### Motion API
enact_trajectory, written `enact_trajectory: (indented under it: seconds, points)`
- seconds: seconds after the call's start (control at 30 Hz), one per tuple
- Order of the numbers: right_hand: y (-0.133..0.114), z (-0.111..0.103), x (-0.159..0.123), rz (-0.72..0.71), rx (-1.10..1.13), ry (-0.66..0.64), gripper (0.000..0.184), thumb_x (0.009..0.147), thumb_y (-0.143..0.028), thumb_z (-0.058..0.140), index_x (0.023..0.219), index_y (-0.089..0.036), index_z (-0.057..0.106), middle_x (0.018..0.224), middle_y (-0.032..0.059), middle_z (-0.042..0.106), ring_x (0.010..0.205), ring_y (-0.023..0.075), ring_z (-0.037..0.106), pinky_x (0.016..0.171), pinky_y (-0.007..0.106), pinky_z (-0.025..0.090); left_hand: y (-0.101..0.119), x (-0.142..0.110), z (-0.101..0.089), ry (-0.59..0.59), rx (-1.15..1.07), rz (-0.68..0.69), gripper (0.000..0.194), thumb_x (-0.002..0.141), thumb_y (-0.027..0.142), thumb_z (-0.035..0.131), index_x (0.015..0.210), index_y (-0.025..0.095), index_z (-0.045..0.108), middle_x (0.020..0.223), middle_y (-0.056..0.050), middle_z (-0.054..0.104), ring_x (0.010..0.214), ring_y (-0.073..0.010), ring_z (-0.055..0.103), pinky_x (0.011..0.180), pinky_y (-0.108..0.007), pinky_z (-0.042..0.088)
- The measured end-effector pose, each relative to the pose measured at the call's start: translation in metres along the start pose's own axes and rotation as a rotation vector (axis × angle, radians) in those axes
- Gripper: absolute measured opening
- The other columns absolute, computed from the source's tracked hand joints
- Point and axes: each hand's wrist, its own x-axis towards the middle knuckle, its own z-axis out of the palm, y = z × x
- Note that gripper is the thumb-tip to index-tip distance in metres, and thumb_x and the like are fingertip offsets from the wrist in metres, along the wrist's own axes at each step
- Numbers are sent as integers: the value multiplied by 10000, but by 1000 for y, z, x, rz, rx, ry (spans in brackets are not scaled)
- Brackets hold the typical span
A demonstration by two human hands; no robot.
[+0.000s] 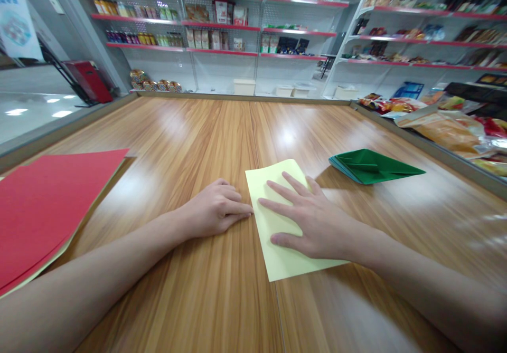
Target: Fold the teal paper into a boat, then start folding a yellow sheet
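Observation:
A pale yellow sheet of paper (263, 247) lies on the wooden table in front of me, apparently folded over, its far edge slightly curved. My right hand (309, 210) rests flat on top of it with the fingers spread, covering its middle and right part. Just left of the paper, my left hand (217, 208) is closed on the tabletop, fingers curled. Its thumb and index finger are pressed together, tips right at the paper's left edge; no paper shows between them. Beyond my right hand sits a folded green paper piece (368, 165) with layered, pointed ends.
At the left lies a stack of red paper (59, 200) with pale yellow sheets beneath. A raised rim (245, 98) borders the wooden tabletop (190, 142). Packaged goods (447, 129) lie past the right rim, and stocked shelves (222, 25) stand behind the table.

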Motion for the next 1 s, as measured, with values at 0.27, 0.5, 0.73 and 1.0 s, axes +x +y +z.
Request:
enact_trajectory:
  seconds: [0.27, 0.5, 0.73, 1.0]
  points:
    - [0, 0, 0, 7, 4, 3, 647, 847, -654, 427, 1398, -316, 401, 1490, 95, 317, 1373, 427, 159, 1011, 691, 157, -1, 0, 0, 7, 1, 5, 204, 914, 223, 517, 925, 208, 720, 621, -14, 618, 619, -133, 563, 650, -279, 353]
    - [-1, 0, 0, 10, -10, -14, 657, 852, -665, 400, 1409, -317, 380, 1495, 94, 306, 1377, 422, 149, 1014, 689, 150, -1, -1, 1, -1, 5, 10, 198, 911, 214, 525, 940, 199, 721, 626, -12, 599, 623, -133, 553, 659, -286, 360]
    - [0, 1, 0, 8, 8, 6, 654, 847, -663, 411, 1399, -311, 401, 1488, 98, 321, 1371, 425, 169, 1012, 690, 157, 2, -1, -1, 66, -7, 7, 186, 893, 203, 542, 937, 223, 722, 1032, -79, 654, 761, -144, 603, 680, -288, 430]
    - [1, 2, 0, 0, -15, 0, 670, 854, -656, 406, 1435, -333, 320, 1492, 98, 314, 1371, 428, 164, 1005, 698, 144, 0, 0, -1, 60, -52, 33, 179, 900, 200, 539, 923, 202, 716, 1068, -81, 695, 882, -184, 650, 738, -317, 459]
